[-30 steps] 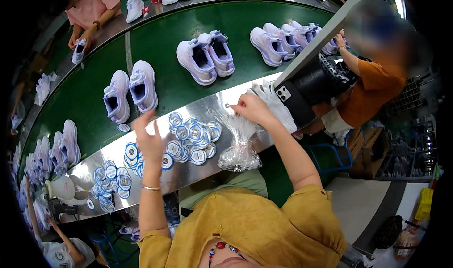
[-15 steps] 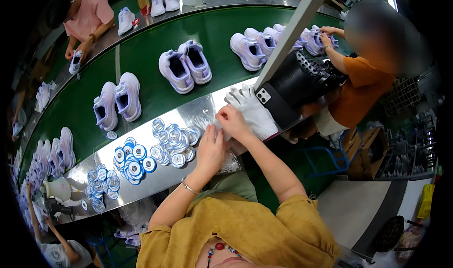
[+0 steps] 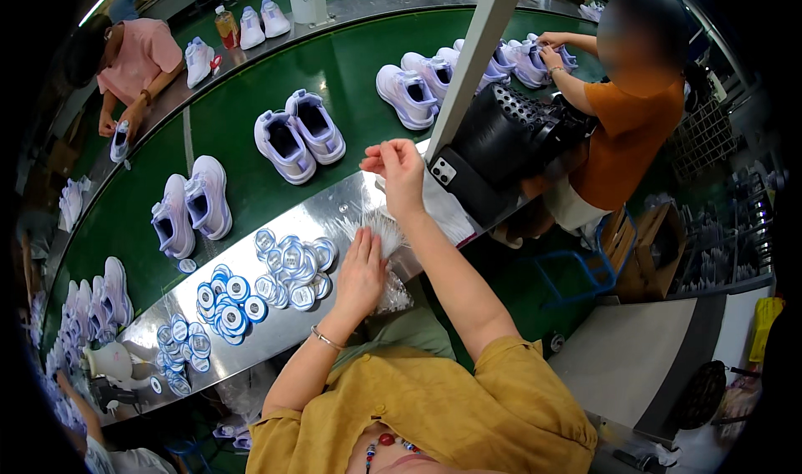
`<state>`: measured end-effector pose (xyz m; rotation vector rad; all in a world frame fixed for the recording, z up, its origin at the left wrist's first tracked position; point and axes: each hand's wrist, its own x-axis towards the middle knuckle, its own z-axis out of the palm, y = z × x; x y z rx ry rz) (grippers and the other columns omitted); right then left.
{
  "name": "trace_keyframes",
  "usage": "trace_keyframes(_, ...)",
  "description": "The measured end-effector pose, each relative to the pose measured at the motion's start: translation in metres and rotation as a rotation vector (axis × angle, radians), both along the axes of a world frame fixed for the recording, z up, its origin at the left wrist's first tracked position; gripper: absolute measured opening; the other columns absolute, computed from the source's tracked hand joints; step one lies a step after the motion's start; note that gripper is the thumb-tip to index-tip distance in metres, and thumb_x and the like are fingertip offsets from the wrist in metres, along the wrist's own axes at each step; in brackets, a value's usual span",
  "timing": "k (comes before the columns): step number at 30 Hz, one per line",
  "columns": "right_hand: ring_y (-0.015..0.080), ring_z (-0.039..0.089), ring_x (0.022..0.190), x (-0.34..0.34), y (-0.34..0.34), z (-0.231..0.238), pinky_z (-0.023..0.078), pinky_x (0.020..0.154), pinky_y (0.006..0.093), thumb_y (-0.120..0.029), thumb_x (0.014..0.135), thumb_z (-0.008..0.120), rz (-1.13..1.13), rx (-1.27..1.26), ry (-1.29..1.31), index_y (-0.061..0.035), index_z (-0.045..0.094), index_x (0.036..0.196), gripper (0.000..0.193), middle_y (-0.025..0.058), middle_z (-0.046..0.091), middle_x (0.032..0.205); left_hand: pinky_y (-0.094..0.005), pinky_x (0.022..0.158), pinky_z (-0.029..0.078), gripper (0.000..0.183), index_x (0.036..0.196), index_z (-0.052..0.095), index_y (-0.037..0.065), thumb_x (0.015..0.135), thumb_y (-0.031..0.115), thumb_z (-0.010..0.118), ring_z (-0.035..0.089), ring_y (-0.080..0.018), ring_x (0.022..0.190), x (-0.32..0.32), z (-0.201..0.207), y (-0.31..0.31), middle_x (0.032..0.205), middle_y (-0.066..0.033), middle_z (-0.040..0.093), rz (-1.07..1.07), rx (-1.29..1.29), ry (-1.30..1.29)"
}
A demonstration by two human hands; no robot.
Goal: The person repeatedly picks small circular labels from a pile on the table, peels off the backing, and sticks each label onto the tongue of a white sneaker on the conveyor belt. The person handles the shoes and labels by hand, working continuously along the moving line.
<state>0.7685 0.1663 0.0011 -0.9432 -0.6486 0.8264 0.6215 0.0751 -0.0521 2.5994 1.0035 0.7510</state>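
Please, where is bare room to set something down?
Green belt: beyond the middle shoe pair, up to the far ledge. Metal bench: a strip between the round tags and its near edge. Crowded: around the left hand and clear strands, and at the white glove and phone.

Left hand (image 3: 362, 272) hides the middle of the strands (image 3: 380, 233); whether it grips or only presses cannot be told. Right hand (image 3: 397, 173): fingertips bunched, anything between them too small to tell. Right wrist hides part of the glove (image 3: 444, 215). Discs (image 3: 292, 261) overlap, lower ones mostly covered; print unreadable. Post (image 3: 473, 69) blocks part of the far right shoes (image 3: 411, 96); its top is cut off. Right co-worker (image 3: 639, 131): head blurred. Near left co-worker (image 3: 125, 460): cut off by lower edge.
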Motion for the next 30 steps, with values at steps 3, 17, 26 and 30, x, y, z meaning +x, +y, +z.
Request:
trace_keyframes(3,0.0027,0.038,0.051,0.004,-0.022,0.021,0.029,0.042,0.0181,-0.013,0.093,0.054,0.244,-0.046,0.195,-0.0051,0.052,0.090,0.009,0.0018,0.053,0.069,-0.0444,0.100,0.039,0.045,0.124,0.051,-0.002,0.082,0.011,0.062,0.042,-0.0417,0.125,-0.010,0.003,-0.001,0.131,-0.0273,0.046,-0.008,0.007,-0.034)
trace_keyframes(17,0.0083,0.042,0.054,-0.076,-0.068,-0.048,0.035,0.050,0.0261,-0.017,0.087,0.061,0.564,-0.413,-0.621,-0.0027,0.059,0.094,0.016,-0.0005,0.049,0.061,-0.0396,0.080,0.044,0.025,0.099,0.062,-0.001,0.074,-0.001,0.065,0.052,-0.0323,0.092,-0.169,0.027,0.053,0.097,-0.0146,0.057,0.370,-0.061,-0.281)
trace_keyframes(26,0.0284,0.062,0.063,-0.158,-0.048,-0.023,0.046,0.057,0.0381,-0.021,0.076,0.066,0.640,-0.437,-0.920,-0.0026,0.060,0.097,0.029,0.0131,0.063,0.066,-0.0392,0.083,0.043,0.030,0.103,0.061,-0.003,0.074,0.005,0.068,0.051,-0.0341,0.096,-0.187,0.021,0.058,0.101,-0.0169,0.055,0.294,-0.124,-0.137)
trace_keyframes(30,0.0291,0.062,0.064,-0.165,-0.042,-0.028,0.046,0.058,0.0381,-0.020,0.077,0.065,0.629,-0.451,-0.893,-0.0025,0.061,0.096,0.026,0.0143,0.063,0.067,-0.0382,0.080,0.044,0.029,0.095,0.062,-0.005,0.072,0.008,0.072,0.052,-0.0323,0.090,-0.201,0.010,0.063,0.092,-0.0165,0.056,0.295,-0.294,-0.141)
